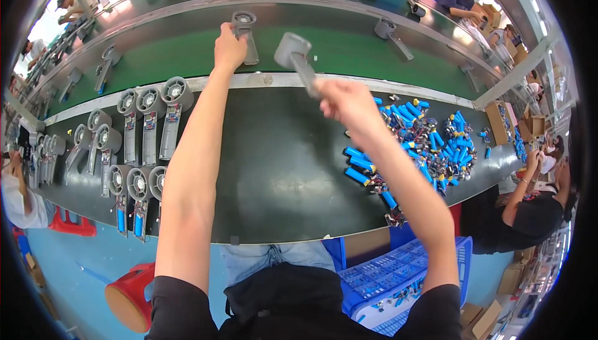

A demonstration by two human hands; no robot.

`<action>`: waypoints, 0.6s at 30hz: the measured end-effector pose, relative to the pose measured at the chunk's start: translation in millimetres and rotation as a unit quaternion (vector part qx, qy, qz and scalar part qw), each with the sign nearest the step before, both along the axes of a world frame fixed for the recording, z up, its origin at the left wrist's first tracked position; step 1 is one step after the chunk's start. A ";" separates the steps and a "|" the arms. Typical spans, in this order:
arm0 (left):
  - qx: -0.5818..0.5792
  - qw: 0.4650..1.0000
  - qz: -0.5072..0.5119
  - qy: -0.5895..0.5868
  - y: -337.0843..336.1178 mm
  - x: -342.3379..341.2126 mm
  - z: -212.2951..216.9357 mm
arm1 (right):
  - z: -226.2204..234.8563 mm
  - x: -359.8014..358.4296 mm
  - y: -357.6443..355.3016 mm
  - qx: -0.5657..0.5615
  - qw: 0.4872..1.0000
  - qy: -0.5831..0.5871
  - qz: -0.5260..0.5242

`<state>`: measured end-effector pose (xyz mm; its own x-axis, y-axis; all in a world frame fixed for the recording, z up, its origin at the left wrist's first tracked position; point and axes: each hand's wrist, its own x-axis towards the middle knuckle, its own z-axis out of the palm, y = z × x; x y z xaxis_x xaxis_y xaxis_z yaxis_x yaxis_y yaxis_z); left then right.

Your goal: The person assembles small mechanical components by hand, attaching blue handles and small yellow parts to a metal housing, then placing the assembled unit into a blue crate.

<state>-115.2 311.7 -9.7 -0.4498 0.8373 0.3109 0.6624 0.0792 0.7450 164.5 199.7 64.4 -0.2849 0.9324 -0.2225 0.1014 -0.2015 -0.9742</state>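
My left hand (229, 50) reaches over the green conveyor belt (177, 44), its fingers closed on the side of a grey handheld fan housing (250, 48). That housing's round head points away from me. In my right hand (349, 104) is another grey fan housing (293, 50), gripped by the end of its handle and lifted near the belt's close edge. Its head tilts up to the left and is slightly blurred. Under my right forearm lies a pile of blue cylindrical batteries (430, 144) with wires and small boards.
Several open fan shells (149, 113) stand in rows left on the dark worktable (280, 172); some hold blue batteries. More housings (387, 28) lie along the belt. A blue basket (374, 278) sits below the table's right edge, a red stool (131, 296) at lower left. Co-workers (529, 209) sit nearby.
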 end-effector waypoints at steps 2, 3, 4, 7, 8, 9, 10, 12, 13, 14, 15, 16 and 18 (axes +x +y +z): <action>0.046 0.990 0.076 0.109 -10.0 -1.3 -5.7 | -7.3 4.8 -51.6 -0.024 0.998 0.048 -0.021; 0.094 0.960 0.153 0.214 -16.0 1.5 -6.2 | -9.2 5.8 -75.8 -0.044 0.998 0.050 -0.019; 0.095 0.962 0.145 0.211 -26.8 11.5 -2.1 | -12.2 7.9 -97.2 -0.066 0.994 0.077 -0.028; 0.064 0.996 -0.056 -0.012 -91.8 70.9 47.0 | -32.5 18.9 -141.0 -0.078 0.992 0.066 -0.074; 0.016 0.986 -0.130 -0.104 -125.9 91.2 62.9 | -32.3 20.2 -150.0 -0.075 0.993 0.053 -0.070; -0.024 0.986 -0.153 -0.067 -152.0 99.4 60.7 | -28.0 23.4 -153.4 -0.075 0.993 0.054 -0.070; -0.064 0.982 -0.177 -0.032 -170.7 105.2 54.9 | -22.2 31.0 -151.1 -0.086 0.996 -0.024 0.015; 0.022 0.967 -0.223 0.123 -202.9 104.1 32.8 | -4.9 43.5 -135.0 -0.040 0.985 -0.132 0.101; -0.019 0.971 -0.230 0.062 -210.4 104.5 27.9 | -3.3 51.3 -114.0 0.063 0.977 -0.191 0.075; -0.018 0.971 -0.232 0.062 -213.5 108.1 25.3 | -8.2 62.7 -86.5 0.235 0.938 -0.255 0.018; -0.006 0.974 -0.224 0.030 -216.9 111.1 26.0 | -7.4 74.3 -55.6 0.352 0.889 -0.293 -0.023; 0.007 0.976 -0.218 -0.002 -217.6 114.3 23.5 | -11.6 89.2 -22.0 0.390 0.856 -0.338 -0.021; 0.034 0.973 -0.230 -0.010 -216.4 120.0 17.7 | -11.5 109.4 26.9 0.466 0.777 -0.422 0.038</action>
<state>4.9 95.2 8.1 -0.0391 0.9292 0.3675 0.6011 -0.2719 0.7515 273.9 226.6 52.9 -0.4660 0.7885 0.4015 0.7601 0.5890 -0.2745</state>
